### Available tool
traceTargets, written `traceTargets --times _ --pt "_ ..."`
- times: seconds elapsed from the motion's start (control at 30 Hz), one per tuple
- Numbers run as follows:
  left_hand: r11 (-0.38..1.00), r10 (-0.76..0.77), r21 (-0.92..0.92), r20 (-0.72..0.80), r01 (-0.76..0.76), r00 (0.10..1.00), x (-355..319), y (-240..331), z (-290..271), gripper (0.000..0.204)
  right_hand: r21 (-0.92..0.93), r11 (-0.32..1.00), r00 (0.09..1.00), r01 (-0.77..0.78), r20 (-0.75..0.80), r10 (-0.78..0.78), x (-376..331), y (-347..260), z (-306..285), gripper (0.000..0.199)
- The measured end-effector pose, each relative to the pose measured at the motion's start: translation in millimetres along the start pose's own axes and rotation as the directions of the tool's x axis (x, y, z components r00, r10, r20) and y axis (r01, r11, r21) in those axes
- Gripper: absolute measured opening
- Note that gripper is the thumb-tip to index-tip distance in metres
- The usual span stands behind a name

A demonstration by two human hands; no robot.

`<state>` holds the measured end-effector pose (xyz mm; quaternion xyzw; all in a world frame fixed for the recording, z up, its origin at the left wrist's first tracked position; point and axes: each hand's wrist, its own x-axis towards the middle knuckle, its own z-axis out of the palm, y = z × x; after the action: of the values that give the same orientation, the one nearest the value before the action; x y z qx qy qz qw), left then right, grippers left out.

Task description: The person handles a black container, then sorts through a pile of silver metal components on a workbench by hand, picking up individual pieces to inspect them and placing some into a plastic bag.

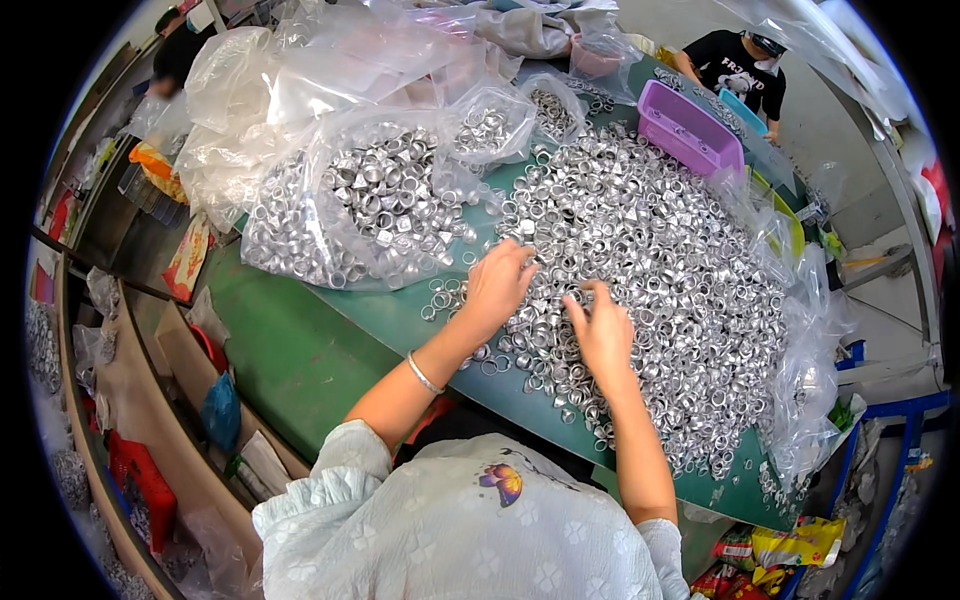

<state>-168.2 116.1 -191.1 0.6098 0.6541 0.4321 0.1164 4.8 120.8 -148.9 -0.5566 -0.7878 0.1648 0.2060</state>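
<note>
A broad heap of silver metal rings covers the green table in front of me. At the heap's left edge is my left hand, its fingers bent and drawn together over the rings; whatever they hold is too small to make out. My right hand lies over the near middle of the heap, thumb and forefinger apart, with no ring visible between them. Beyond my left hand, a clear plastic bag full of similar rings lies with its mouth spread. A few loose rings lie beside my left wrist.
Smaller clear bags of rings sit farther back. A purple plastic basket stands at the heap's far edge, with crumpled plastic sheeting along the right. Across the table is a person in a black shirt. Shelving runs along the left.
</note>
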Motion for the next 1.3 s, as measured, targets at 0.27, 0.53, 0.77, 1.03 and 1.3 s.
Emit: traceTargets --times 0.27,0.53,0.77,1.03,1.3 --pt "0.986 0.054 0.153 0.098 -0.069 0.994 -2.5 2.3 0.1 0.016 0.509 0.86 0.998 -0.025 -0.032 0.048 2.9 30.0 -0.1 0.021" --pt "0.983 0.11 0.121 0.217 -0.139 0.97 -17.1 10.1 -14.8 0.005 0.93 -0.121 0.898 -0.347 0.367 0.244 -27.6 61.0 -34.7 0.017" --pt "0.991 0.129 -0.05 0.503 -0.121 0.855 -37.1 21.0 -38.1 0.011 0.69 -0.586 0.86 -0.425 0.509 -0.024 -32.4 66.4 -39.4 0.018" --pt "-0.046 0.058 -0.495 0.866 0.868 0.497 -57.5 41.1 -27.0 0.021 0.767 -0.409 0.821 -0.494 0.567 0.073 -56.9 35.5 -31.1 0.027" --pt "-0.538 0.052 -0.431 0.84 0.724 0.539 -96.1 85.1 12.8 0.028 0.405 0.858 0.947 0.317 -0.175 -0.268 -80.5 0.9 -19.1 0.011"
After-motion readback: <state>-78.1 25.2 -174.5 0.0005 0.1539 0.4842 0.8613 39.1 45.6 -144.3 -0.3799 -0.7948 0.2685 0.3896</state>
